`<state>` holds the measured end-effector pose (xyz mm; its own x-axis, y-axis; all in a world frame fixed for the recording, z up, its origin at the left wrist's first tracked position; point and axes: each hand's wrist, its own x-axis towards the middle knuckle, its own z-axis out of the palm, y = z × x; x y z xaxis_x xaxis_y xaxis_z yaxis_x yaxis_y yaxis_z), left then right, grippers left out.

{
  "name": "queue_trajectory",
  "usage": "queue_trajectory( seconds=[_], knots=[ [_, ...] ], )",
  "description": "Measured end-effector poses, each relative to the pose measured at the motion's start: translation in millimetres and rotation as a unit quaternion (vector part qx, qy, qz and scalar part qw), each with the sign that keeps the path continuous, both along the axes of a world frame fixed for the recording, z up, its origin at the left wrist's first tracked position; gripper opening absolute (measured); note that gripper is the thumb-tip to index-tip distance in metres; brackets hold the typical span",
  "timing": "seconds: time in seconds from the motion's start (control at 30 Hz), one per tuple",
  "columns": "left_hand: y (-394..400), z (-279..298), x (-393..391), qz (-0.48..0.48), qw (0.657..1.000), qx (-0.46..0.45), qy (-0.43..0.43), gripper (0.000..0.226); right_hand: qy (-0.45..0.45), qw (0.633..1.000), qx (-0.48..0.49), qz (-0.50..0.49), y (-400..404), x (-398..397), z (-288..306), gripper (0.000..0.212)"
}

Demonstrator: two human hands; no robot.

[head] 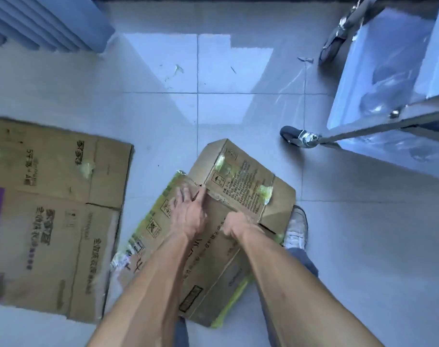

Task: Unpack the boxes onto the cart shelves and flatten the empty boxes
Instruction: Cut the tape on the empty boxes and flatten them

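**Both hands on a half-collapsed box on the floor**

The cardboard box [213, 234] lies on the tiled floor [213, 108], partly folded, with one printed panel [241, 181] still raised at its far end and strips of green tape along its edges. The left hand [186, 211] lies flat on the box with fingers straight and spread, pressing down just at the fold below the raised panel. The right hand [234, 224] is just beside it on the same fold, fingers curled against the cardboard; whether it actually grips an edge or only pushes with a clenched fist cannot be told.

To the left of the box, apart from it, a flattened box [50, 216] lies spread on the floor. Just right of the box a white shoe [297, 229] touches its corner. Farther right and beyond the box stands the cart [388, 96], one black wheel [288, 135] nearest the box.
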<state>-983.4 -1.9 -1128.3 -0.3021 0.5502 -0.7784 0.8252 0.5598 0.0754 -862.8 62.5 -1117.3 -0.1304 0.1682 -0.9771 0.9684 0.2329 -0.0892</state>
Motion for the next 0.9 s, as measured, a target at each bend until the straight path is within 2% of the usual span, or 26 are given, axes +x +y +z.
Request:
queue_trajectory(
  seconds=[0.07, 0.17, 0.23, 0.4, 0.47, 0.57, 0.67, 0.77, 0.9],
  knots=[
    [-16, -8, 15, 0.091, 0.995, -0.019, -0.023, 0.085, -0.005, 0.997, 0.011, 0.08, -3, 2, -8, 0.029],
    [-31, -18, 29, 0.233, 0.969, -0.048, -0.061, 0.08, 0.026, 0.991, 0.037, 0.123, -9, 7, -19, 0.054],
    [-43, -27, 34, 0.27, 0.959, -0.056, -0.069, 0.077, 0.061, 0.986, 0.061, 0.145, -12, 12, -25, 0.068],
    [-69, -50, 49, 0.278, 0.96, 0.024, -0.004, 0.079, 0.069, 0.975, 0.077, 0.198, -27, 21, -53, 0.067],
    [-83, -50, 63, 0.3, 0.952, 0.053, 0.018, 0.082, 0.102, 0.959, 0.106, 0.243, -40, 23, -62, 0.069],
    [-104, -56, 76, 0.338, 0.94, 0.039, 0.021, 0.082, 0.145, 0.933, 0.109, 0.311, -54, 17, -67, 0.064],
    [-115, -61, 94, 0.455, 0.891, 0.016, -0.009, 0.079, 0.113, 0.927, 0.092, 0.344, -58, 13, -70, 0.054],
    [-124, -64, 106, 0.53, 0.848, 0.022, 0.014, 0.076, 0.116, 0.91, 0.103, 0.384, -55, 9, -72, 0.047],
    [-152, -78, 95, 0.587, 0.805, 0.038, 0.077, 0.075, 0.127, 0.883, 0.147, 0.426, -53, -9, -82, 0.067]
  ],
)
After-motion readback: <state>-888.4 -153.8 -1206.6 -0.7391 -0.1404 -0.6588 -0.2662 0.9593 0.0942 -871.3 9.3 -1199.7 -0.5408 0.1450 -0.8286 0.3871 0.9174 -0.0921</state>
